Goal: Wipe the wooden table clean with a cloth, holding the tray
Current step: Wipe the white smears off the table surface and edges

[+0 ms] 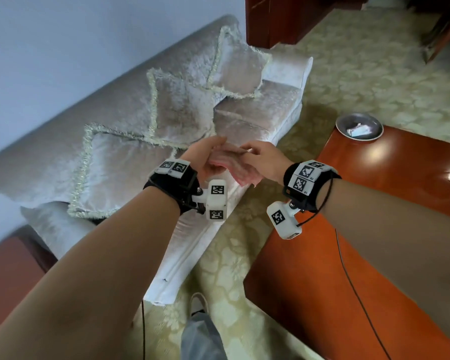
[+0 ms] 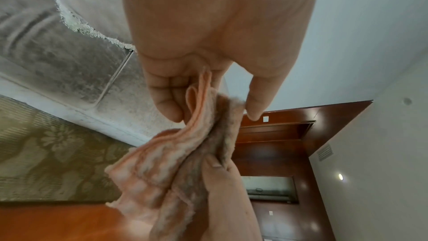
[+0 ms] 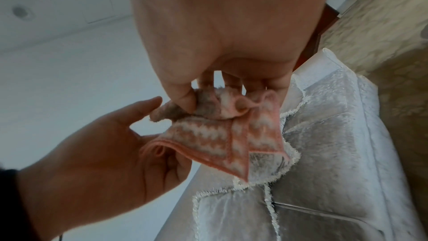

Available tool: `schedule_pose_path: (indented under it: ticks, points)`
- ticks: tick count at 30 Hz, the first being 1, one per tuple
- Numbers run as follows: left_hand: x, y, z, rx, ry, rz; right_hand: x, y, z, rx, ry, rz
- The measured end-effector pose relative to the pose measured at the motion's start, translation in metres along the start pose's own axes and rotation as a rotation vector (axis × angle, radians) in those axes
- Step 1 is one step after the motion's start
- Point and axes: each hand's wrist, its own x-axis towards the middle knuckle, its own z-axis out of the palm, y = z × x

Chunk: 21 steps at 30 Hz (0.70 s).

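Here, everything is placed against the sofa, the pale velvet piece running along the wall with three fringed cushions propped on it. Over the front edge of its seat, both hands meet in the air around the cloth, a pink and white rag with a zigzag weave. The left hand lies under the cloth with palm up; in the right wrist view its fingers are mostly extended and the folded hem rests across the palm, while the left wrist view shows the thumb and fingers loosely closing on one end. The right hand, just to the right, pinches the bunched upper part of the cloth between thumb and fingertips, so it plainly grips it. A free corner hangs down in front of the cushions. Right of the sofa, across a strip of patterned green carpet, stands the wooden table, glossy reddish-brown. At its far corner, the one nearest the sofa's end, sits the tray, a round grey metal dish with something small and white in it, touched by neither hand.
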Motion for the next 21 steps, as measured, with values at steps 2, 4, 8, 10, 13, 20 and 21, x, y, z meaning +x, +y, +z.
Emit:
schedule_pose_path:
  ticks: [2, 4, 8, 10, 13, 20, 21]
  points:
    - [0.024, 0.014, -0.028, 0.017, -0.017, 0.027, 0.037, -0.008, 0.018, 0.073, 0.029, 0.030]
    - [0.045, 0.029, -0.056, 0.043, -0.015, 0.024, 0.072, -0.015, 0.039, 0.144, 0.075, 0.085]
    - [0.102, 0.058, -0.124, 0.077, 0.037, 0.000, 0.139, -0.030, 0.078, 0.267, 0.147, 0.211]
    - [0.125, 0.073, -0.149, 0.122, -0.005, -0.018, 0.164, -0.038, 0.090, 0.319, 0.176, 0.239]
    - [0.125, 0.101, -0.157, 0.168, -0.055, -0.016, 0.186, -0.044, 0.096, 0.391, 0.222, 0.278]
    - [0.185, 0.128, -0.137, 0.255, -0.135, 0.000, 0.216, -0.046, 0.065, 0.232, 0.352, 0.243]
    - [0.195, 0.131, -0.129, 0.273, -0.143, -0.014, 0.218, -0.043, 0.059, 0.210, 0.365, 0.216]
